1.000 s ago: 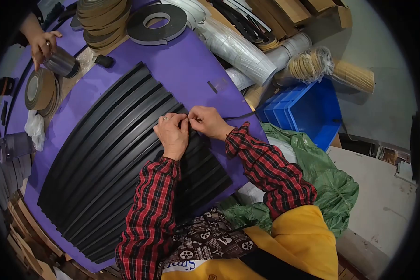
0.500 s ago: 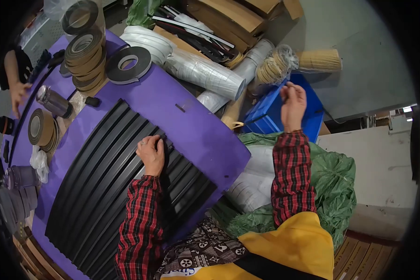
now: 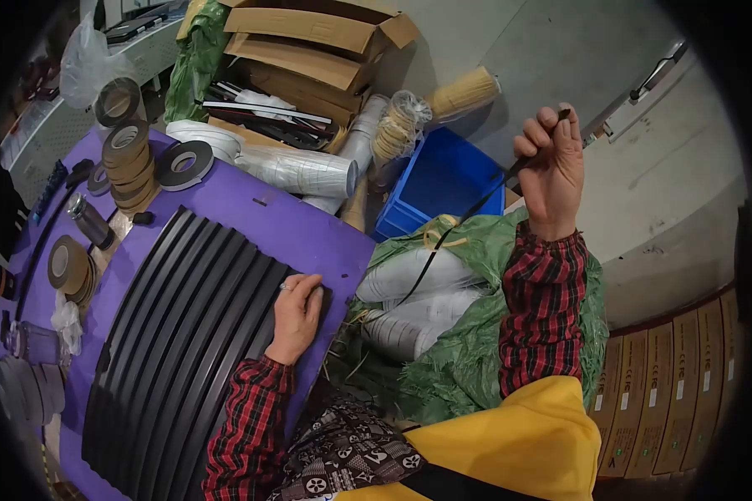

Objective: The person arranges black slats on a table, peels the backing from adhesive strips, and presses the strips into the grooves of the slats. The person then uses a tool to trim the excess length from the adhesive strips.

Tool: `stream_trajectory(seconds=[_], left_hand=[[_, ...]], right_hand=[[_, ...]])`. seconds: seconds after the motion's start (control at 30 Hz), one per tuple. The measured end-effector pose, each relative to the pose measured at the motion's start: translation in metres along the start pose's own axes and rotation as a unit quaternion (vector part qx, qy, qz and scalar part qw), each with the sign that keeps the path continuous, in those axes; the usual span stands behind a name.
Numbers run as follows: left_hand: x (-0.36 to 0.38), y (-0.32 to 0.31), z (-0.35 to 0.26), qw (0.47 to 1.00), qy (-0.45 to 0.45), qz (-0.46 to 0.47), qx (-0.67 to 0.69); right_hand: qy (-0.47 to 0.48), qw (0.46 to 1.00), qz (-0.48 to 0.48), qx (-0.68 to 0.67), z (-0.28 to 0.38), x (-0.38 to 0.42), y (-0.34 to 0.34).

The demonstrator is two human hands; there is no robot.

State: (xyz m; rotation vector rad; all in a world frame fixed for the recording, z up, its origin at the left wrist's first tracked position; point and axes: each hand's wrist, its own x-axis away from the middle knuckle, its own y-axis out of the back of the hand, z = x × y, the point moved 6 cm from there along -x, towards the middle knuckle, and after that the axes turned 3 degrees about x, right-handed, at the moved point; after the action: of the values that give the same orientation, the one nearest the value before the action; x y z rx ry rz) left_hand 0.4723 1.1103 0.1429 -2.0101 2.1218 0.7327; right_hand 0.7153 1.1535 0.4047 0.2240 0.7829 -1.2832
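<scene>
Several long black ribbed strips [image 3: 184, 334] lie side by side on the purple table [image 3: 288, 209]. My left hand [image 3: 297, 317] rests at their right edge, fingers bent together; whether it grips a strip is hidden. Raised at the right, my right hand [image 3: 551, 171] is closed on a thin black strip [image 3: 434, 250], which sticks up past the fingertips and trails down to the left over wrapped white rolls [image 3: 418, 275] in a green sack [image 3: 476, 367].
Rolls of tape [image 3: 129, 159] and a bottle [image 3: 90, 221] stand at the table's left. Beyond the table are a blue bin [image 3: 434, 179], a plastic-wrapped roll [image 3: 301, 171] and cardboard boxes [image 3: 309, 42]. Flat brown cartons [image 3: 660, 392] line the lower right.
My right hand has moved right, and the thin black strip now shows in it. My left hand has shifted to the strips' right edge. The view has turned right; the other person's hand is gone.
</scene>
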Motion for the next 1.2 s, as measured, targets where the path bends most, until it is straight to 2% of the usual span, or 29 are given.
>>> stream_trajectory(seconds=[0.07,0.13,0.2,0.27,0.33,0.37,0.4,0.47,0.5,0.57,0.6,0.63,0.67,0.7,0.73,0.8,0.83,0.87,0.9,0.93,0.97,1.0,1.07,1.13,1.2], left_hand=[[0.008,-0.004,-0.048,0.995,0.052,0.044,0.079],[0.013,-0.008,-0.097,0.995,-0.077,0.044,0.042],[0.019,-0.011,-0.142,0.986,-0.154,0.051,0.045],[0.033,-0.005,-0.147,0.984,-0.176,0.026,-0.003],[0.053,-0.009,-0.126,0.978,-0.159,0.123,-0.058],[0.062,0.007,-0.128,0.982,-0.175,0.046,-0.053],[0.071,0.020,-0.128,0.982,-0.174,0.038,-0.066],[0.090,0.043,-0.101,0.988,0.059,0.141,-0.001],[0.104,0.050,-0.104,0.978,0.083,0.183,0.063],[0.138,0.052,-0.103,0.925,0.143,0.260,0.238],[0.145,0.059,-0.108,0.927,0.155,0.250,0.234],[0.153,0.063,-0.118,0.896,0.204,0.268,0.291],[0.161,0.063,-0.123,0.859,0.248,0.283,0.348],[0.165,0.064,-0.117,0.847,0.241,0.257,0.399],[0.168,0.065,-0.109,0.850,0.246,0.244,0.397],[0.174,0.072,-0.089,0.848,0.278,0.156,0.424],[0.178,0.069,-0.082,0.821,0.255,0.143,0.491],[0.182,0.068,-0.077,0.822,0.261,0.133,0.488],[0.184,0.066,-0.076,0.800,0.247,0.111,0.536],[0.186,0.066,-0.076,0.775,0.230,0.091,0.582],[0.189,0.065,-0.071,0.777,0.235,0.084,0.578],[0.192,0.068,-0.062,0.764,0.262,0.025,0.589],[0.198,0.072,-0.051,0.736,0.296,-0.072,0.604],[0.197,0.073,-0.050,0.741,0.313,-0.084,0.588],[0.199,0.069,-0.051,0.741,0.339,-0.081,0.574]], right_hand=[[-0.020,0.999,0.025,-0.025,0.014,0.019,-0.047],[-0.055,0.995,0.055,-0.057,0.021,0.040,-0.094],[-0.091,0.978,0.134,-0.128,0.023,0.058,-0.126],[-0.099,0.969,0.153,-0.169,0.026,0.076,-0.155],[-0.050,0.991,0.111,-0.050,0.029,0.084,-0.170],[-0.015,0.993,0.114,-0.022,0.026,0.085,-0.172],[-0.013,0.992,0.122,-0.035,0.019,0.086,-0.175],[0.024,0.998,0.028,0.051,0.005,0.083,-0.167],[0.031,0.996,0.007,0.086,-0.011,0.077,-0.156],[-0.055,0.990,0.028,0.126,-0.063,0.063,-0.137],[-0.146,0.983,0.013,0.109,-0.098,0.062,-0.126],[-0.235,0.967,0.001,0.094,-0.133,0.067,-0.118],[-0.267,0.953,0.015,0.139,-0.164,0.075,-0.115],[-0.297,0.936,0.032,0.184,-0.195,0.085,-0.114],[-0.336,0.926,0.021,0.168,-0.227,0.099,-0.112],[-0.445,0.887,-0.010,0.123,-0.281,0.129,-0.108],[-0.451,0.885,-0.001,0.115,-0.304,0.139,-0.102],[-0.498,0.861,-0.036,0.094,-0.330,0.156,-0.087],[-0.543,0.833,-0.073,0.074,-0.342,0.172,-0.077],[-0.550,0.829,-0.069,0.068,-0.348,0.184,-0.069],[-0.498,0.860,-0.066,0.085,-0.343,0.191,-0.062],[-0.442,0.889,-0.064,0.102,-0.336,0.200,-0.058],[-0.416,0.909,0.014,0.003,-0.277,0.212,-0.081],[-0.461,0.868,0.163,-0.081,-0.225,0.248,-0.114],[-0.557,0.785,0.268,-0.044,-0.199,0.290,-0.149]])
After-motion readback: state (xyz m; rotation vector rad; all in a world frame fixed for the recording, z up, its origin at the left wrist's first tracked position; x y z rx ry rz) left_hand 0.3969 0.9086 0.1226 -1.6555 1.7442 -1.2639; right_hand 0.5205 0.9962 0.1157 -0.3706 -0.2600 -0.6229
